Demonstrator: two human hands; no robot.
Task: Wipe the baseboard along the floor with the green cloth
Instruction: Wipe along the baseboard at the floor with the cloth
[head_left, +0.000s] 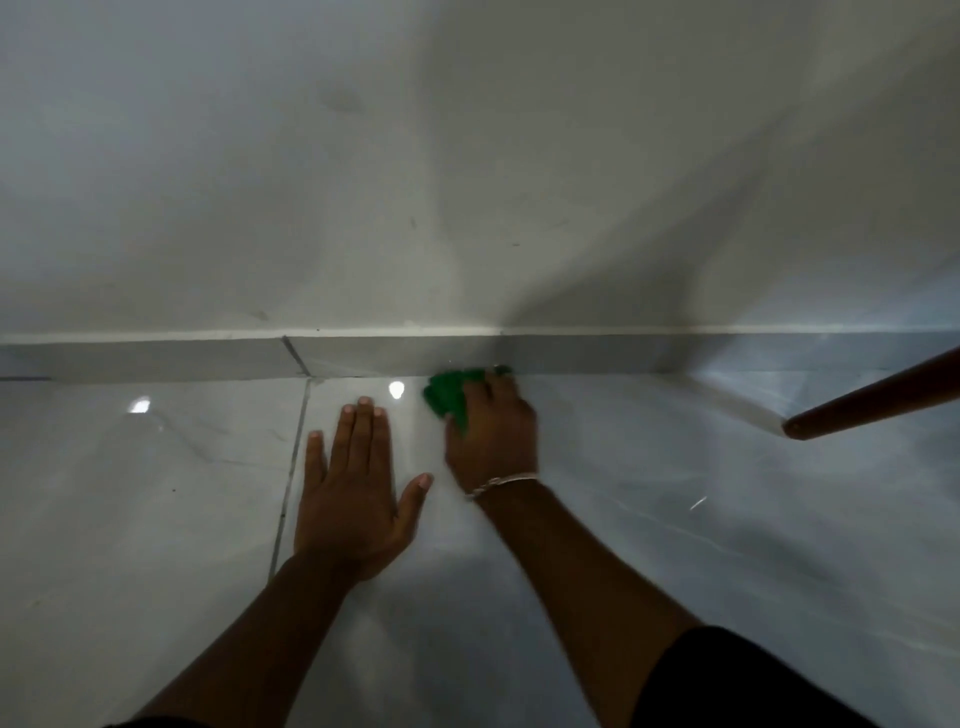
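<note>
A grey tiled baseboard (363, 356) runs across the view where the white wall meets the glossy floor. My right hand (493, 431) is shut on the green cloth (449, 392) and presses it against the foot of the baseboard near the middle. The cloth bulges out to the left of my fingers; the rest is hidden under my palm. A thin bracelet sits on that wrist. My left hand (353, 488) lies flat on the floor tile, fingers spread and empty, just left of the right hand and short of the baseboard.
A brown wooden pole or furniture leg (872, 400) slants in from the right edge and ends just above the floor. The floor (156, 493) is shiny pale tile with a grout line left of my left hand. A white painted wall (467, 182) rises above.
</note>
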